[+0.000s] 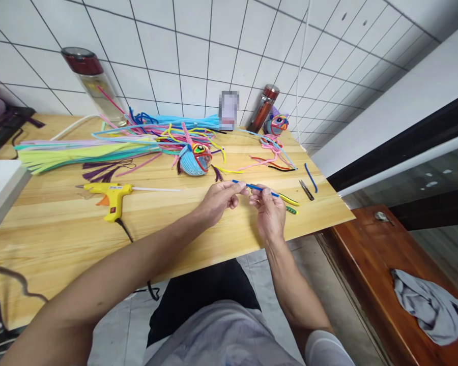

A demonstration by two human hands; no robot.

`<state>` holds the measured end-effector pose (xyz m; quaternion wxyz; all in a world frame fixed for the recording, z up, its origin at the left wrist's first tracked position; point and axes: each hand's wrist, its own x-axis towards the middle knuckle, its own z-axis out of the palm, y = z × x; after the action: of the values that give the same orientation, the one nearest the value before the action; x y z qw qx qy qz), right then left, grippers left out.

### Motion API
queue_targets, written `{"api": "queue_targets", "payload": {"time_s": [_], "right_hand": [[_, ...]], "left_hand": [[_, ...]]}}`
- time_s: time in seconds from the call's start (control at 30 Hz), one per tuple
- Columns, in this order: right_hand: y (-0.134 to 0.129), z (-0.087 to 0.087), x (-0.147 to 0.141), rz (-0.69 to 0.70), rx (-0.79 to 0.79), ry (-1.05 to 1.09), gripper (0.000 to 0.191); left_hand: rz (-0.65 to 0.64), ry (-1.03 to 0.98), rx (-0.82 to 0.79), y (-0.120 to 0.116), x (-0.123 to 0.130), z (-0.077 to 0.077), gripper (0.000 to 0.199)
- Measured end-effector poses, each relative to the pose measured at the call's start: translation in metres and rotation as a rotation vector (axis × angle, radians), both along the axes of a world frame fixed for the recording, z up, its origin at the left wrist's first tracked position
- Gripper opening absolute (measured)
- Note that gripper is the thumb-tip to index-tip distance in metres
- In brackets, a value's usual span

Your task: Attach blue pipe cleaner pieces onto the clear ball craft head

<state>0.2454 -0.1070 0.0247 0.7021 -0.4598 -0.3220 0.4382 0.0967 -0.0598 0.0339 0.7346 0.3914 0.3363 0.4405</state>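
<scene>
1. Left hand (221, 201): thumb and index finger clamped on a blue stem (255, 187), close to its left end.
2. Right hand (272, 211): thumb and fingers closed on the same stem toward its right end. Stem is held roughly level above the near edge of the wooden table (53, 223), right of centre.
3. Directly right of the right hand: a yellow-and-dark item (290, 200) and a green item (291, 210), both partly covered by the hand; types cannot be told.
4. Farther right: small snips (306, 190) and a loose blue piece (311, 178), lying near each other.
5. Beyond the hands: a blue craft figure (194, 160) with a pink horn; purple tassels (105, 171) lie to its left.
6. Left side: a yellow glue gun (115, 195), white stick protruding from its rear.
7. Far side: coloured stems (87, 152) in bundles, a lidded glass bottle (104, 94), a reddish flask (264, 109) and a second figure (277, 124).
</scene>
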Motion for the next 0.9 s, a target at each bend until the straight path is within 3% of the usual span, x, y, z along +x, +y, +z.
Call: {"api": "queue_targets", "payload": {"time_s": [0.33,0.6,0.9], "right_hand": [[-0.004,-0.006,0.006,0.033,-0.008,0.008,0.041],[-0.008,-0.009,0.004,0.069,-0.030,-0.043,0.040],[-0.007,-0.005,0.022,0.175,-0.133,-0.108,0.046]], "left_hand": [[0.129,0.097,0.138,0.000,0.001,0.006,0.044],[0.082,0.188,0.192,-0.001,0.000,0.004,0.044],[0.014,0.434,0.262,0.004,-0.009,0.017,0.030]]}}
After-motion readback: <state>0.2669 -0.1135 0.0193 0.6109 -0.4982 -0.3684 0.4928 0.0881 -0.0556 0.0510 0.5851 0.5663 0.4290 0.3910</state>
